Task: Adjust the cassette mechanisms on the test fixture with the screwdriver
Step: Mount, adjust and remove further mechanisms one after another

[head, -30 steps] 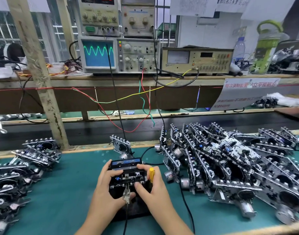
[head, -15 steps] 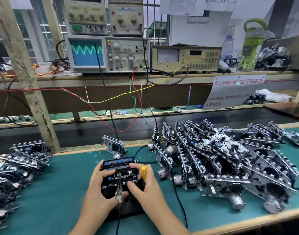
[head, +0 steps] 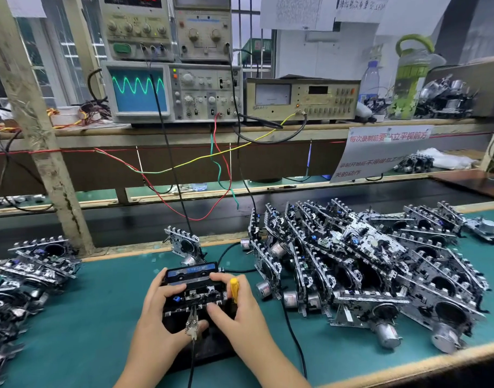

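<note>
Green worktop (head: 94, 317) underneath, a big heap of cassette mechanisms (head: 366, 270) piled to the right, a smaller heap (head: 24, 278) at the left edge. Oscilloscope (head: 173, 92) on the shelf behind, green sine wave on its screen. Black test fixture (head: 195, 329) near the front edge, one cassette mechanism (head: 194, 294) seated on it, a clip lead (head: 192, 326) clamped at its near side. Left hand (head: 159, 312) gripping the fixture's left side, fingers curled over the mechanism. Right hand (head: 240, 309) on the right side, yellow-handled screwdriver (head: 234, 287) held upright between thumb and fingers
</note>
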Demonstrator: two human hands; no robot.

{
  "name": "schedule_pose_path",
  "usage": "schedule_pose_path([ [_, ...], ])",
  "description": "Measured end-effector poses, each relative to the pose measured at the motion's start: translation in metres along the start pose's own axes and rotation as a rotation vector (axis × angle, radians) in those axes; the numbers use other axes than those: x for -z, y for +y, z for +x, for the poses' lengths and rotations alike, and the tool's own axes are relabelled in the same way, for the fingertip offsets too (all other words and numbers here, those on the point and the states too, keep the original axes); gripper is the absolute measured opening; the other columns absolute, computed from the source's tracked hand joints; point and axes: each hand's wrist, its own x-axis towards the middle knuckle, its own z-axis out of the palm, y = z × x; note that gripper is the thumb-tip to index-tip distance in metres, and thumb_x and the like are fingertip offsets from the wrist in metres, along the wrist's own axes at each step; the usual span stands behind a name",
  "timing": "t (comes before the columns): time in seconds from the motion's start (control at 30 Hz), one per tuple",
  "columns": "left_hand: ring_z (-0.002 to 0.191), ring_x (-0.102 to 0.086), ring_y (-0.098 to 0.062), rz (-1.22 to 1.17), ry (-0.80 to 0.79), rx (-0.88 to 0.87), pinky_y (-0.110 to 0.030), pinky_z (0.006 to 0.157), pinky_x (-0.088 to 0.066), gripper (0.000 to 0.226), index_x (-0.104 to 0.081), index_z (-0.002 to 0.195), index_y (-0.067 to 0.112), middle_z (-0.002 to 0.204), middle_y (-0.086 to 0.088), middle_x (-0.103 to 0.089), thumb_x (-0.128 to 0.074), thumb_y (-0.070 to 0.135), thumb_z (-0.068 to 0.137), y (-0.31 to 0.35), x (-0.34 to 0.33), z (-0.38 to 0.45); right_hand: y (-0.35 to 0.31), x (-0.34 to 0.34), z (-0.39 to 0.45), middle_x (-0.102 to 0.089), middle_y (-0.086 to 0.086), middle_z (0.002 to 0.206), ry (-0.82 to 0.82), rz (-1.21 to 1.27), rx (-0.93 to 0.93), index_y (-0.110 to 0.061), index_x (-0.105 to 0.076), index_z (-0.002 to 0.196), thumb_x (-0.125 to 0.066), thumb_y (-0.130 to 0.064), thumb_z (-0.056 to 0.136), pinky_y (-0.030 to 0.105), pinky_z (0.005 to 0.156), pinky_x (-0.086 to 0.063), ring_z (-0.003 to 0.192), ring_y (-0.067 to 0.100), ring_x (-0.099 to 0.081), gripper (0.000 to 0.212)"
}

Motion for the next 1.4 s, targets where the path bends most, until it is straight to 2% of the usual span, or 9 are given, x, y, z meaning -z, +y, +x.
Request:
schedule_pose_path([
  [0.17, 0.132, -0.036, 0.018, -0.01, -0.002, 0.002, -0.034, 0.104, -0.038, 0.076, -0.057, 0.11, 0.054, 0.155, 0.034, -0.029, -0.098, 0.02, 0.056, -0.001, 0.0, -0.001, 0.0, 0.001, 0.0, -0.046, -0.031, 0.101, -0.011, -0.003, -0.004, -0.054, -0.048, 0.132, -0.062, -0.047, 0.087, 0.023, 0.091, -0.043, 0.107, 0.003, -0.052, 0.048],
  [0.33, 0.139, -0.041, -0.001, -0.021, 0.008, 0.01, -0.04, 0.11, -0.039, 0.075, -0.058, 0.109, 0.053, 0.155, 0.034, -0.03, -0.098, 0.018, 0.057, 0.0, 0.0, 0.0, -0.001, 0.003, 0.0, -0.049, -0.018, 0.104, -0.022, -0.019, -0.004, -0.056, -0.045, 0.134, -0.062, -0.046, 0.089, 0.026, 0.094, -0.046, 0.107, 0.002, -0.052, 0.049],
  [0.57, 0.139, -0.039, 0.002, -0.03, 0.001, 0.014, -0.036, 0.108, -0.037, 0.074, -0.058, 0.108, 0.053, 0.155, 0.032, -0.03, -0.098, 0.016, 0.058, 0.003, 0.001, -0.001, -0.003, 0.005, 0.0, -0.046, -0.02, 0.104, -0.033, -0.017, -0.003, -0.056, -0.045, 0.133, -0.062, -0.044, 0.09, 0.026, 0.093, -0.046, 0.106, 0.002, -0.051, 0.048],
  [0.8, 0.133, -0.036, 0.017, -0.021, -0.02, 0.035, -0.036, 0.105, -0.039, 0.077, -0.059, 0.11, 0.052, 0.154, 0.034, -0.03, -0.099, 0.017, 0.055, 0.001, 0.0, 0.0, -0.006, 0.007, -0.002, -0.046, -0.02, 0.105, -0.052, -0.003, -0.008, -0.056, -0.045, 0.132, -0.062, -0.044, 0.092, 0.025, 0.094, -0.044, 0.109, 0.002, -0.05, 0.046],
  [0.93, 0.129, -0.037, 0.022, -0.009, -0.028, 0.051, -0.034, 0.101, -0.039, 0.077, -0.059, 0.11, 0.054, 0.155, 0.033, -0.031, -0.099, 0.031, 0.048, 0.003, 0.001, 0.0, -0.008, 0.009, -0.003, -0.048, -0.019, 0.106, -0.05, 0.008, -0.01, -0.056, -0.046, 0.131, -0.063, -0.04, 0.092, 0.022, 0.093, -0.042, 0.11, 0.001, -0.05, 0.046],
  [1.1, 0.129, -0.034, 0.025, 0.008, -0.041, 0.064, -0.03, 0.102, -0.036, 0.077, -0.057, 0.107, 0.057, 0.154, 0.036, -0.029, -0.1, 0.034, 0.047, 0.008, 0.004, 0.002, -0.021, 0.019, 0.0, -0.051, -0.027, 0.117, -0.082, -0.014, 0.008, -0.06, -0.05, 0.11, -0.052, -0.037, 0.1, 0.029, 0.102, -0.038, 0.12, -0.001, -0.044, 0.025],
  [1.2, 0.136, -0.028, 0.022, 0.076, -0.152, 0.031, -0.024, 0.108, -0.031, 0.068, -0.054, 0.111, 0.061, 0.155, 0.038, -0.021, -0.093, 0.029, 0.066, 0.013, 0.021, 0.005, -0.028, 0.03, 0.0, -0.043, -0.028, 0.122, -0.004, -0.181, 0.071, -0.041, -0.057, 0.104, -0.05, -0.032, 0.104, 0.032, 0.104, -0.028, 0.123, 0.0, -0.035, 0.011],
  [1.27, 0.144, -0.023, 0.014, 0.155, -0.242, 0.019, -0.022, 0.11, -0.025, 0.051, -0.054, 0.116, 0.061, 0.158, 0.034, -0.018, -0.076, 0.04, 0.076, 0.02, 0.035, 0.008, -0.029, 0.041, -0.004, -0.046, -0.019, 0.111, 0.056, -0.244, 0.108, -0.035, -0.061, 0.098, -0.054, -0.035, 0.103, 0.027, 0.098, -0.03, 0.113, 0.002, -0.041, 0.009],
  [1.4, 0.153, -0.016, -0.007, 0.398, -0.262, -0.008, -0.039, 0.12, -0.022, 0.017, -0.061, 0.108, 0.045, 0.166, 0.011, -0.018, -0.067, 0.045, 0.092, 0.043, 0.043, 0.036, -0.034, 0.065, -0.014, -0.06, -0.01, 0.072, 0.206, 0.025, 0.101, -0.031, -0.065, 0.088, -0.065, -0.029, 0.098, 0.016, 0.063, -0.038, 0.066, 0.003, -0.05, 0.01],
])
